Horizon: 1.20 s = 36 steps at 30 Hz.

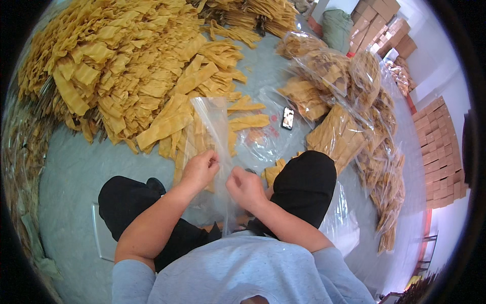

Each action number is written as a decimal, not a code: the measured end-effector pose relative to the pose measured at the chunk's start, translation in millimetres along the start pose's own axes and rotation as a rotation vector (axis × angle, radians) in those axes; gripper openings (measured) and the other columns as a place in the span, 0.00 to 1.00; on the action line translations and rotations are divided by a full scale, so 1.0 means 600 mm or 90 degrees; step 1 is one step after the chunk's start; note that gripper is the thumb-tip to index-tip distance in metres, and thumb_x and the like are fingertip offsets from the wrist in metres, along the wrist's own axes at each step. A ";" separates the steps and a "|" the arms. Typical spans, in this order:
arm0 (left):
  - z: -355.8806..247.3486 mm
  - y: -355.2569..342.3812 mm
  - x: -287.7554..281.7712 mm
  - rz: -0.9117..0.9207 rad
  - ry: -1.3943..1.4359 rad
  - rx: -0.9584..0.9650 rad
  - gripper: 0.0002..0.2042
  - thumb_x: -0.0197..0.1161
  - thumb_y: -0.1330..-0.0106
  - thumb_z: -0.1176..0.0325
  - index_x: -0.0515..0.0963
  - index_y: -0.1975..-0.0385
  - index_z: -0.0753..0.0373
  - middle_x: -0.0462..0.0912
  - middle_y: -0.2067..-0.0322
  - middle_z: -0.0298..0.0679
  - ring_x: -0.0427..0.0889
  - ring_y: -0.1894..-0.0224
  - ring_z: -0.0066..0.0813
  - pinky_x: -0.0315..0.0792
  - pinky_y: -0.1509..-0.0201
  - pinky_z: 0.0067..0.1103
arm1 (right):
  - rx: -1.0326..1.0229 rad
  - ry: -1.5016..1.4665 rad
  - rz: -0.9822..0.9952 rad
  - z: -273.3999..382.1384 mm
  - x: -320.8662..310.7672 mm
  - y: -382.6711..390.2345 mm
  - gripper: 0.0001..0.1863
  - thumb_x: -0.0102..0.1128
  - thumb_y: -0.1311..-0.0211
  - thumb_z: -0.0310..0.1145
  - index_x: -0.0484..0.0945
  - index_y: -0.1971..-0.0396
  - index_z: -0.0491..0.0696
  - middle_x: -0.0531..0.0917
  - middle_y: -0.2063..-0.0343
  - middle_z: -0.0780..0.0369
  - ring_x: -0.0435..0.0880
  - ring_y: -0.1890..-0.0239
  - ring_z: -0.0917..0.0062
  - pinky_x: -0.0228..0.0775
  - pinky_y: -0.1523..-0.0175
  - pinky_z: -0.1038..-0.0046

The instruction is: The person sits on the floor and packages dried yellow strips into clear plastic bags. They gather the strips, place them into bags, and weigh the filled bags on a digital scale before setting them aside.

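A clear plastic bag (216,121) hangs upright between my knees, its long edge running from my lap toward the heap. My left hand (201,168) pinches this bag with curled fingers at about its middle. Just to the right and slightly nearer, my right hand (245,188) is closed against the bag's other side; its fingertips are partly hidden. Through the film show yellow dried flat strips (198,139), but I cannot tell whether they lie inside or behind it. A large heap of the same yellow strips (136,66) rises ahead on the left.
Filled clear bags of yellow strips (336,134) lie along the right. A phone (287,118) rests on crumpled plastic film (263,144) ahead. More film (341,223) lies beside my right knee. Farther off are a green sack (336,30) and stacked cardboard boxes (439,152).
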<state>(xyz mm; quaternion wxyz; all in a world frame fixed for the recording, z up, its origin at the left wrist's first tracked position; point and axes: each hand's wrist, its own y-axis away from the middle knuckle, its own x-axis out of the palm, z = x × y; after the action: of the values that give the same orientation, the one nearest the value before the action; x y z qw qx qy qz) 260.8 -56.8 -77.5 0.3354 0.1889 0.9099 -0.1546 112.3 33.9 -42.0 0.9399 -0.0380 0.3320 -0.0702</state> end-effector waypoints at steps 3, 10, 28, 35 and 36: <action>-0.011 0.015 0.024 0.048 0.326 -0.056 0.15 0.55 0.45 0.78 0.74 0.57 0.60 0.76 0.69 0.38 0.77 0.73 0.31 0.72 0.68 0.24 | 0.005 -0.065 0.025 -0.017 0.009 -0.008 0.09 0.54 0.47 0.33 0.70 0.76 0.43 0.76 0.82 0.51 0.78 0.76 0.56 0.68 0.72 0.62; -0.039 -0.006 0.002 -0.020 0.062 0.057 0.22 0.53 0.42 0.77 0.69 0.46 0.53 0.74 0.69 0.41 0.76 0.68 0.31 0.71 0.65 0.24 | 0.082 -0.027 0.050 -0.068 -0.015 0.004 0.09 0.56 0.49 0.34 0.72 0.71 0.44 0.78 0.81 0.54 0.79 0.76 0.61 0.70 0.70 0.65; -0.057 0.033 0.009 0.114 0.169 0.086 0.07 0.57 0.38 0.68 0.80 0.64 0.59 0.80 0.73 0.37 0.77 0.72 0.27 0.71 0.66 0.23 | 0.137 -0.035 -0.058 -0.126 -0.052 -0.048 0.08 0.54 0.45 0.35 0.76 0.70 0.45 0.81 0.76 0.56 0.81 0.73 0.63 0.72 0.67 0.67; -0.034 -0.008 -0.035 0.017 0.276 -0.137 0.05 0.59 0.39 0.70 0.80 0.65 0.58 0.76 0.73 0.32 0.72 0.73 0.22 0.67 0.67 0.19 | 0.189 0.217 -0.111 -0.198 -0.107 -0.056 0.11 0.58 0.44 0.36 0.78 0.66 0.46 0.78 0.82 0.61 0.78 0.79 0.75 0.71 0.70 0.72; -0.037 -0.012 -0.044 0.004 0.296 -0.167 0.05 0.60 0.40 0.70 0.80 0.65 0.57 0.75 0.73 0.32 0.71 0.73 0.23 0.66 0.67 0.19 | 0.170 0.207 -0.139 -0.190 -0.100 -0.050 0.11 0.59 0.45 0.38 0.79 0.66 0.47 0.79 0.81 0.57 0.79 0.78 0.70 0.71 0.70 0.69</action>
<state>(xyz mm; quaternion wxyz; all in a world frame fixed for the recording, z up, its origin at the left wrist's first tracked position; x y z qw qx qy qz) 263.7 -60.1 -42.6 0.1396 0.1769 0.9742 0.0133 -9.0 11.1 -89.7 0.8576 0.0631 0.4607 -0.2198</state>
